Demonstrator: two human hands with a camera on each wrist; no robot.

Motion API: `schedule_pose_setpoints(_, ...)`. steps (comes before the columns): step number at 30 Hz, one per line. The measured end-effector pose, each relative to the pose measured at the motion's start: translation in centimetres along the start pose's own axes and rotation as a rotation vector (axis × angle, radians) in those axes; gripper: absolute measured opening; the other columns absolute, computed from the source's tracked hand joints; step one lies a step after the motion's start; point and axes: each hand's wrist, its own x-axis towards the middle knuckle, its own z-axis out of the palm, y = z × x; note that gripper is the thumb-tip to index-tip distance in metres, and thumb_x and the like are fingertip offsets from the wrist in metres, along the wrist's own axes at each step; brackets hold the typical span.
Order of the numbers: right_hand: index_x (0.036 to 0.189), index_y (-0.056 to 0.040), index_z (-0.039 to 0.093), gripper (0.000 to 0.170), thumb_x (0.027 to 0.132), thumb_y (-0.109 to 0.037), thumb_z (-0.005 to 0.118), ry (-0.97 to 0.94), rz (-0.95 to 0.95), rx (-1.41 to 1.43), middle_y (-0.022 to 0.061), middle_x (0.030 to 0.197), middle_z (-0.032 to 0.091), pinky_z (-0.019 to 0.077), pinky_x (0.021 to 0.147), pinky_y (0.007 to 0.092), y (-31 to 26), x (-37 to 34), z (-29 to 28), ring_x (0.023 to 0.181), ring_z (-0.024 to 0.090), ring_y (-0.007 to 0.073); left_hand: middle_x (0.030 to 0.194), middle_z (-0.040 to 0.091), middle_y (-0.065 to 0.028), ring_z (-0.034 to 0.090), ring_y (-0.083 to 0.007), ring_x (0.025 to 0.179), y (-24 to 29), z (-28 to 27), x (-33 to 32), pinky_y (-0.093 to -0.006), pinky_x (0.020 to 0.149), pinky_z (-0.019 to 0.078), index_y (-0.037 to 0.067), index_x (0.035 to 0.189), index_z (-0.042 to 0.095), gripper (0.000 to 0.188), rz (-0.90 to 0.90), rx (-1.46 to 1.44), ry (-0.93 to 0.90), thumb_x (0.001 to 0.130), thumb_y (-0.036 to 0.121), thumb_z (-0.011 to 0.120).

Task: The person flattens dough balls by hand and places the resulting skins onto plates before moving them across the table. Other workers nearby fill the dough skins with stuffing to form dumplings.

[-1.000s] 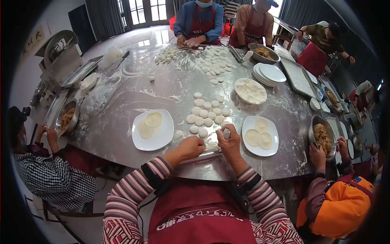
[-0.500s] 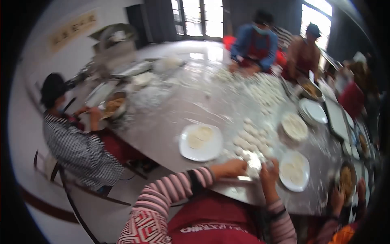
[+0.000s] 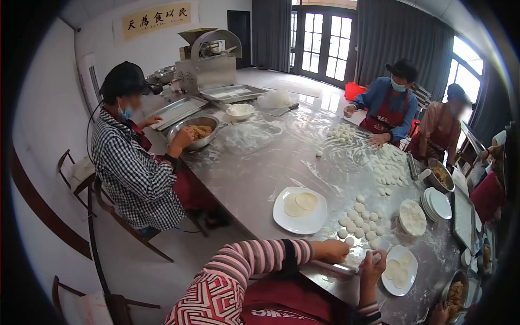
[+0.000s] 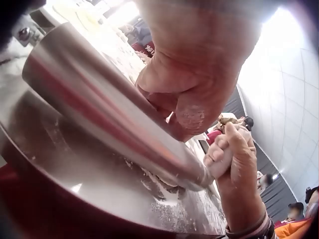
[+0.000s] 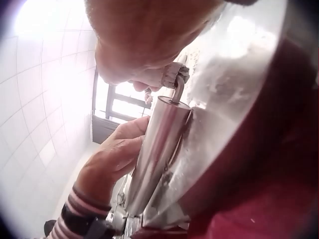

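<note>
My right hand (image 3: 372, 271) grips the pale, bent handle (image 5: 174, 74) of a metal rolling pin (image 5: 162, 144). Its thick steel barrel lies along the table's near edge. Behind that barrel is my left hand (image 3: 333, 251), its fingers (image 5: 132, 130) reaching down on the far side. The left fingertips are hidden, so I cannot tell what they hold. Just beyond both hands sits a cluster of small round dough pieces (image 3: 359, 222). Thin dough wrappers (image 3: 306, 201) lie on a square white plate (image 3: 318, 219) to the left, and more on a white plate (image 3: 398, 252) at my right.
Flour (image 3: 413, 216) fills a bowl at the right, near stacked white plates (image 3: 441, 203). At the left a person in a checked shirt (image 3: 130, 179) reaches into a metal bowl (image 3: 208, 142) of filling. Two people work across the floury steel table (image 3: 249, 179).
The head view has swung left, so the scene shifts rightward and the checked-shirt person shows fully. That person's hand is now over the filling. My hands stay at the rolling pin.
</note>
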Motion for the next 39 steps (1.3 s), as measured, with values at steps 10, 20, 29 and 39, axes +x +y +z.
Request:
schedule_pose_setpoints(10,0.090,-0.0039,0.051,0.020,0.078,-0.009,0.067,0.043,-0.073,-0.145,0.0086,0.054,0.052,0.0407,0.043,0.0326,0.9,-0.6,-0.2,0.045,0.051,0.0177,0.084,0.064,-0.0225,0.062,-0.0353,0.081,1.8,-1.5,-1.4,-0.0429,0.074,0.0464,-0.001,0.085,0.062,0.020,-0.115,-0.096,-0.079,0.077,0.016,0.055)
schedule_pose_setpoints(20,0.088,-0.0054,0.051,0.017,0.083,-0.013,0.065,-0.017,-0.062,-0.143,0.0068,0.062,0.057,0.0467,0.046,0.0275,-2.8,-6.1,-2.8,0.050,0.060,0.0132,0.069,0.058,-0.0172,0.056,-0.0272,0.063,0.4,-1.1,-1.9,-0.0373,0.059,0.0436,-0.001,0.080,0.056,0.023,-0.163,-0.256,-0.141,0.077,0.021,0.060)
schedule_pose_setpoints(29,0.095,-0.0057,0.050,0.026,0.077,-0.011,0.068,0.097,-0.187,-0.241,0.0210,0.068,0.053,0.0433,0.051,0.0405,0.7,-0.7,-0.1,0.057,0.055,0.0372,0.075,0.061,-0.0205,0.060,-0.0323,0.071,2.2,-1.1,0.2,-0.0418,0.065,0.0449,-0.003,0.083,0.060,0.029,-0.097,-0.078,-0.117,0.081,0.026,0.056)
schedule_pose_setpoints(39,0.084,-0.0053,0.051,0.018,0.077,-0.008,0.068,0.077,-0.009,-0.175,0.0103,0.061,0.056,0.0448,0.048,0.0325,-0.6,-0.8,-0.2,0.050,0.058,0.0207,0.082,0.061,-0.0199,0.059,-0.0325,0.076,0.8,-0.7,-0.7,-0.0397,0.071,0.0446,-0.001,0.090,0.058,0.021,-0.077,-0.117,-0.101,0.079,0.016,0.055)
